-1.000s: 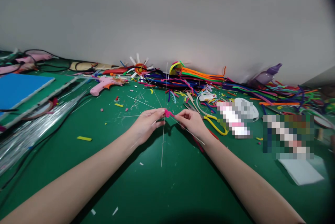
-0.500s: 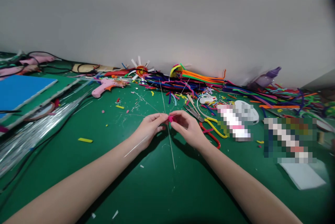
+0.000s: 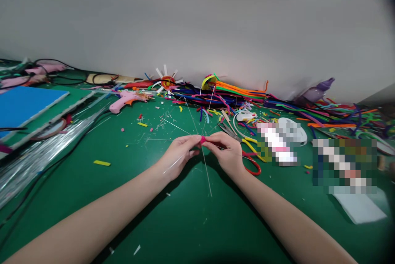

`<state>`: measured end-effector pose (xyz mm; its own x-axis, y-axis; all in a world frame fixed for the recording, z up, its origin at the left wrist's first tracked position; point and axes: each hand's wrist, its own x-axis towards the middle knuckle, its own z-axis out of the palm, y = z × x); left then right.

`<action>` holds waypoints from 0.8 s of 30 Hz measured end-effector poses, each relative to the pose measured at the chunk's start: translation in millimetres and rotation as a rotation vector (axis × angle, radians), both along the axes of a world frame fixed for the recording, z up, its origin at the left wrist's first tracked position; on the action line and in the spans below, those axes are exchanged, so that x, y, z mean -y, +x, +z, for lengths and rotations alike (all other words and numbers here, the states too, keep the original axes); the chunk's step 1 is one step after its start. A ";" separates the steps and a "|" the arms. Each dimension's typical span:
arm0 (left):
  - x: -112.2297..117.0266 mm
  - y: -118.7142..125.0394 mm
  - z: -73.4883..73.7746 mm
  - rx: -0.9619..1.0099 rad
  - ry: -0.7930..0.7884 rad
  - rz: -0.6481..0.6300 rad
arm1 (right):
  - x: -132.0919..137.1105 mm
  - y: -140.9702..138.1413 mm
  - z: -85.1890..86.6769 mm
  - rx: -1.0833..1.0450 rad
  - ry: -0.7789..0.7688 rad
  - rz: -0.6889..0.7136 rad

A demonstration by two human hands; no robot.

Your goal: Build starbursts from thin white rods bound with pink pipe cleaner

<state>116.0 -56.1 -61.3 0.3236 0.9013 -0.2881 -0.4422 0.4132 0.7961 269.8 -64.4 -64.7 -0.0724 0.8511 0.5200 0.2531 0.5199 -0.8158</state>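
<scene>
My left hand (image 3: 180, 151) and my right hand (image 3: 226, 151) meet above the middle of the green table (image 3: 191, 223). Both pinch a small pink pipe-cleaner piece (image 3: 203, 139) wound around several thin clear plastic strands (image 3: 207, 175). The strands cross at the pink piece and fan out upward and downward. The fingers of both hands are closed on the bundle. My forearms reach in from the bottom corners.
A heap of coloured pipe cleaners (image 3: 234, 91) lies along the wall. Yellow-handled pliers (image 3: 254, 151) and red-handled scissors (image 3: 251, 165) lie right of my hands. A pink glue gun (image 3: 126, 100), a blue board (image 3: 24, 105) and silver strips (image 3: 40, 153) are at left. White paper (image 3: 359, 208) lies at right.
My hands have drawn closer together around the pink piece, and the crossed strands have turned, the long one now slanting down to the right.
</scene>
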 end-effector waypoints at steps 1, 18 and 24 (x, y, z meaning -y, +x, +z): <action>0.4 -0.1 0.0 0.010 0.005 -0.003 | 0.0 0.7 -0.5 0.033 0.075 -0.017; 3.2 2.2 -7.4 0.031 0.110 -0.057 | 0.5 12.9 -2.7 0.417 0.388 -0.091; 3.4 2.4 -8.0 0.031 0.154 -0.037 | -0.4 16.9 -6.8 0.563 0.438 -0.077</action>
<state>118.3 -59.5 -69.3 0.3643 0.9211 -0.1372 -0.4538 0.3043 0.8375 286.8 -63.9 -71.5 -0.3787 0.5860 0.7163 0.6232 0.7337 -0.2708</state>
